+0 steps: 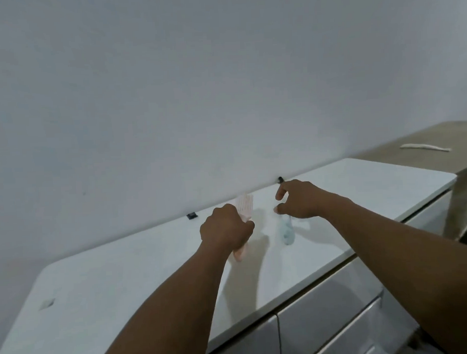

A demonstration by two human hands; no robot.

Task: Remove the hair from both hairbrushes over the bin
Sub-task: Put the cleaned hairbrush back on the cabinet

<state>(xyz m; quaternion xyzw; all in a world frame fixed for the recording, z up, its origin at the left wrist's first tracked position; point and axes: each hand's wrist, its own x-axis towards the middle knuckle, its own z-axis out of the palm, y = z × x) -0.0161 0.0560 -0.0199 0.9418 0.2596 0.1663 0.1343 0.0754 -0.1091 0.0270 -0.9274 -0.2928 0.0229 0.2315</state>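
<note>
So both arms reach out over a white table (124, 275) pushed against a plain wall. The left hand (225, 230) is closed in a fist around the pink hairbrush (245, 206); you only see the bristle head poking out on the far side of the knuckles and the pale handle tip sticking out on the near side, the middle is swallowed by the hand. It's pretty blurry so I can't tell if there's any hair in it. The right hand (299, 199) hovers with its fingers loosely curled and spread, thumb and forefinger apart, holding nothing as far as I can see. Just under it lies the blue hairbrush (286, 232) on the table, its far end hidden beneath the hand. Whether the fingertips touch it, can't tell. Two small dark things sit at the wall edge, too tiny to identify. Far right there's a wooden surface (439, 138) with a pale long object (425, 147), partly cut off by the frame
</note>
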